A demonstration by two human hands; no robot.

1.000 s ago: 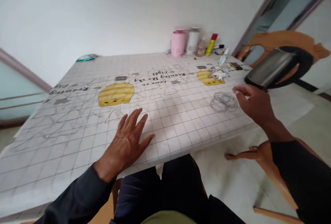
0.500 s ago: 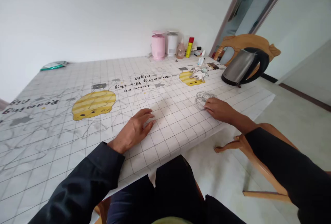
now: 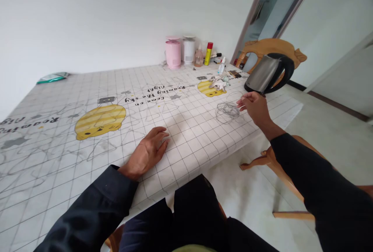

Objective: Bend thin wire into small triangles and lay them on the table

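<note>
A loose round tangle of thin grey strands (image 3: 227, 112), like thread or fine wire, lies on the tablecloth (image 3: 186, 143). Just right of it is my right hand (image 3: 255, 106), raised a little, its fingers slightly apart and no object visible in them. My left hand (image 3: 148, 149) rests on the cloth nearer the front edge, fingers loosely bent and apart, holding nothing. More thin curved grey lines run over the cloth on the left; I cannot tell whether they are strands or marks.
A steel kettle (image 3: 265, 75) stands close behind my right hand. Crumpled whitish gloves or cloth (image 3: 218, 83) lie farther back. Along the wall are a pink device (image 3: 173, 54), a white device (image 3: 189, 52) and a yellow can (image 3: 208, 54). A green-white packet (image 3: 54, 77) lies back left.
My right hand has come off the tangle, moving right and up, and its fingers have loosened. The tangle stays on the cloth. My left hand keeps its place; the view has shifted slightly.
</note>
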